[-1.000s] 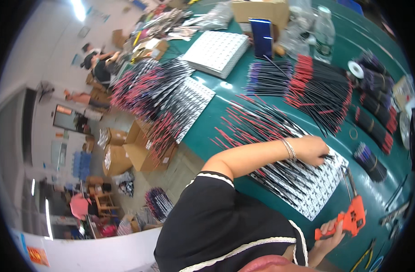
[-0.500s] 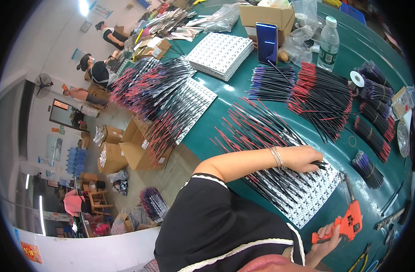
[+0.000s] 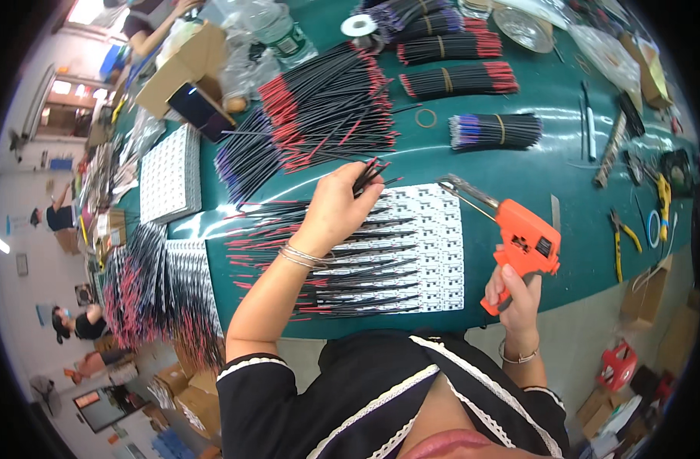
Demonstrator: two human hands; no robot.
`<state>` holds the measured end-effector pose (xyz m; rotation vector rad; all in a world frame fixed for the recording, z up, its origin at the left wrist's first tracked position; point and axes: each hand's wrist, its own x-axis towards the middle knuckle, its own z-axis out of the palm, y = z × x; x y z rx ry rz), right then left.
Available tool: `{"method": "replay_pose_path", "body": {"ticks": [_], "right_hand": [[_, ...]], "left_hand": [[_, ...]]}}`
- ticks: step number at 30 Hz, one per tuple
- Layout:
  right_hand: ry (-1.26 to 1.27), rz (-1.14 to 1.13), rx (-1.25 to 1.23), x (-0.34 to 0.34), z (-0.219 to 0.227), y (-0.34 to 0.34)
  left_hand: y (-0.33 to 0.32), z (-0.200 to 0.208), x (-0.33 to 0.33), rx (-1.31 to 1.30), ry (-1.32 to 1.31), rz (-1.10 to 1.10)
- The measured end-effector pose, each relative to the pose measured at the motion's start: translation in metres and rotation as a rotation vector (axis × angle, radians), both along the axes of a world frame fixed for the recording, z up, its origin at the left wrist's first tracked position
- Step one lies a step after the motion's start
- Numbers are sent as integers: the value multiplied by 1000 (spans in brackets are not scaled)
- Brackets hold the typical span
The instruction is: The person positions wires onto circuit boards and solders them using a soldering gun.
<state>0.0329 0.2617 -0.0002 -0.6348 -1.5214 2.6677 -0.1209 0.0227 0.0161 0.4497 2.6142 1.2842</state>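
My left hand [image 3: 336, 205] is closed around a small bunch of black wires [image 3: 367, 177] with red tips, above the back edge of a white circuit board panel [image 3: 441, 260]. Rows of black wires [image 3: 357, 279] lie across that panel, their red ends sticking out past its left side. In my right hand [image 3: 514, 298] is an orange soldering gun [image 3: 527, 239], gripped by its handle. Its thin metal tip points up and left at the panel's back right corner. Whether the tip touches the panel I cannot tell.
Behind the panel lies a big pile of red-tipped black wires [image 3: 331, 115], near banded bundles [image 3: 461, 80] and a solder spool [image 3: 359, 27]. A stack of white panels [image 3: 170, 172] and a phone [image 3: 201, 111] stand left. Yellow-handled pliers [image 3: 619, 249] lie right.
The view has swung to the right. My left hand has come off the panel's wires to its back edge, holding a bunch of wires. The soldering gun stays in my right hand.
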Motion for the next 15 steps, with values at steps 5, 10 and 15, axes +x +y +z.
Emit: {"method": "replay_pose_path", "body": {"ticks": [5, 10, 15], "right_hand": [[-7, 93, 141, -2, 3, 1], [-24, 169, 218, 1, 1, 1], [-67, 202, 243, 2, 2, 1]], "left_hand": [[10, -2, -3, -146, 138, -141], [13, -15, 0, -206, 168, -163], [14, -21, 0, -216, 178, -202]]}}
